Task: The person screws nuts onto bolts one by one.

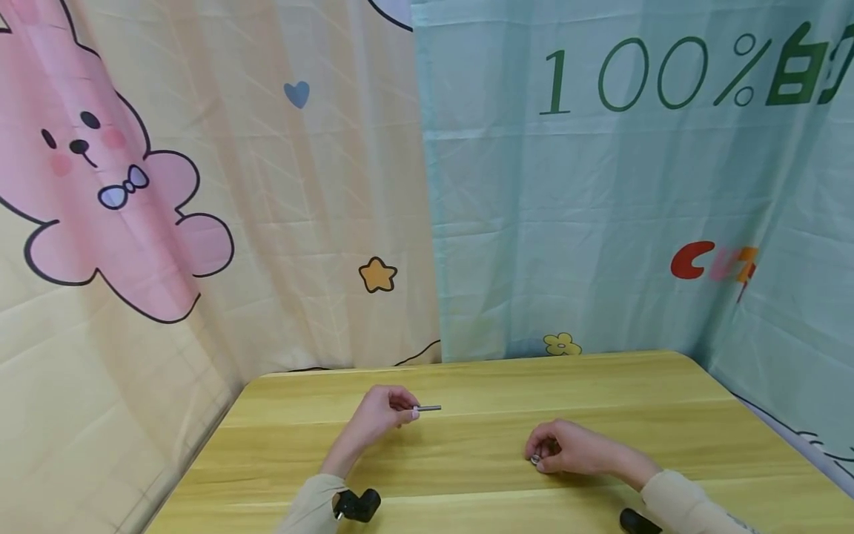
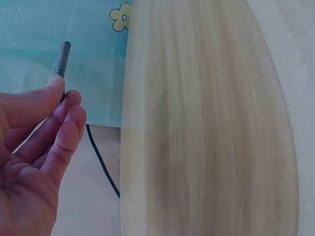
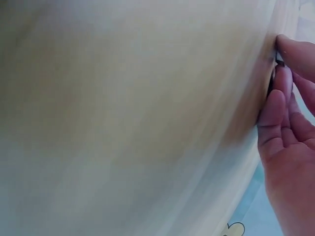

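Observation:
My left hand point(image 1: 383, 411) is raised over the far left part of the table, pinching a threaded metal bolt point(image 1: 430, 408) between thumb and fingers. The left wrist view shows the threaded shaft point(image 2: 62, 59) sticking out past the thumb; its other end is hidden in the fingers. Low at the tabletop on the right, my right hand point(image 1: 574, 446) pinches a small ring-shaped metal piece point(image 1: 536, 459) between thumb and fingertips. It is too small to tell a nut from a washer. In the right wrist view the fingers mostly cover this piece. The two hands are well apart.
Both hands work over a wooden table point(image 1: 467, 437) with rounded far corners. Printed curtains point(image 1: 347, 185) hang behind it and at both sides. A black wrist device point(image 1: 358, 506) sits on the left sleeve, another black piece point(image 1: 639, 521) by the right one.

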Demonstrator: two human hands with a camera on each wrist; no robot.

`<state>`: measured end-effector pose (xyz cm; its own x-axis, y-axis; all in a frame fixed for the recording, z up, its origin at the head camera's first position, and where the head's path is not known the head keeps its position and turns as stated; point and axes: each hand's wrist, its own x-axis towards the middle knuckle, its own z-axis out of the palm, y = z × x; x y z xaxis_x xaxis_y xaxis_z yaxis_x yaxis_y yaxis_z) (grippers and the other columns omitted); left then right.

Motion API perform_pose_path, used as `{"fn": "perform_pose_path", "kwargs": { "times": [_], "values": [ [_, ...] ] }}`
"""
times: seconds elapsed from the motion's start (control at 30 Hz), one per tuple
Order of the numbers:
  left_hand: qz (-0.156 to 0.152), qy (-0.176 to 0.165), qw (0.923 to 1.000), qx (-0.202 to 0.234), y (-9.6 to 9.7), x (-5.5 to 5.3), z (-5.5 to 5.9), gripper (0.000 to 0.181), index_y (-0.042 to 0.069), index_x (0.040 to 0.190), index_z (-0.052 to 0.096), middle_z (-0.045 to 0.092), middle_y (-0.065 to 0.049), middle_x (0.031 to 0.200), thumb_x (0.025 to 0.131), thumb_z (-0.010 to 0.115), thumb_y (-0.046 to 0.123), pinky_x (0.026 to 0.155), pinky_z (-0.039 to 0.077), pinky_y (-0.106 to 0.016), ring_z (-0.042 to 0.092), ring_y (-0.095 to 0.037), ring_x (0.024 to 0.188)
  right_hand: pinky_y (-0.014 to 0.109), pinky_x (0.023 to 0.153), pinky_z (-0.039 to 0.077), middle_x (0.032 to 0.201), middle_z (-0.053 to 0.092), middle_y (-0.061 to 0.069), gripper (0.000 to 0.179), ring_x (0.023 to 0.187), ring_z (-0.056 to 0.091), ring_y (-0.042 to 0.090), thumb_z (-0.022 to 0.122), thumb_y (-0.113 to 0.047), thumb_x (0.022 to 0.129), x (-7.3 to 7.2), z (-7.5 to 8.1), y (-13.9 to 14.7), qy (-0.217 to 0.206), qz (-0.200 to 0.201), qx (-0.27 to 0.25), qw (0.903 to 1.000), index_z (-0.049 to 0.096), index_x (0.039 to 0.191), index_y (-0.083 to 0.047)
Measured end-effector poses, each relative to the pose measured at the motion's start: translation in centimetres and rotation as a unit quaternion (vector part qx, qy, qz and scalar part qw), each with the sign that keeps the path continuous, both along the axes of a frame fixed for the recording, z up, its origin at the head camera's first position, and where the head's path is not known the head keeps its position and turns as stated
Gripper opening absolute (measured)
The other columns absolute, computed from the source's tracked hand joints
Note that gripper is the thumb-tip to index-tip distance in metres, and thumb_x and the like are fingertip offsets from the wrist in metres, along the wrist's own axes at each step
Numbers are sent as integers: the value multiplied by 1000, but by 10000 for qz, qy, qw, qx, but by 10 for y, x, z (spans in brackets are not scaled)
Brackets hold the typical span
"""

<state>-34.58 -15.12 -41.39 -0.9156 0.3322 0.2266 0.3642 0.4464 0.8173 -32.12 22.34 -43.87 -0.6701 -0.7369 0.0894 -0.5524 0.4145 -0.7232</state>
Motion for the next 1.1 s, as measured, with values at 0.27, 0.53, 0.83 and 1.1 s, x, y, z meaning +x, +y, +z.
{"fn": "perform_pose_path", "kwargs": {
  "times": [0.27,0.53,0.83,1.1],
  "values": [
    [70,281,9994,164,3,10,0,6,3,89,72,66,-2,78,85,75,3,56,52,-27,60,-16,68,24,67,48,86,61,-6,10,76,54,5,69,-5,90,2,2,-2,-43,-50,49,10000,67,99,-9],
    [249,378,9982,392,4,21,3,7,4,91,73,69,-3,79,85,76,6,56,50,-26,61,-19,67,24,66,47,85,61,-4,9,74,53,6,69,-4,90,3,7,-8,-137,-152,139,9997,67,98,-9],
    [302,474,9976,414,6,29,4,7,4,89,73,69,-2,80,84,77,5,55,50,-26,62,-15,68,23,63,46,82,61,-4,7,70,52,5,69,-6,90,0,8,-14,-231,-227,193,9993,67,97,-8],
    [230,447,9977,447,15,30,5,6,5,89,74,70,-2,80,84,77,6,57,50,-26,63,-15,69,23,61,46,84,62,1,7,70,53,7,64,-5,92,5,5,-11,-469,-442,-268,9976,66,98,-1]
  ]
}}
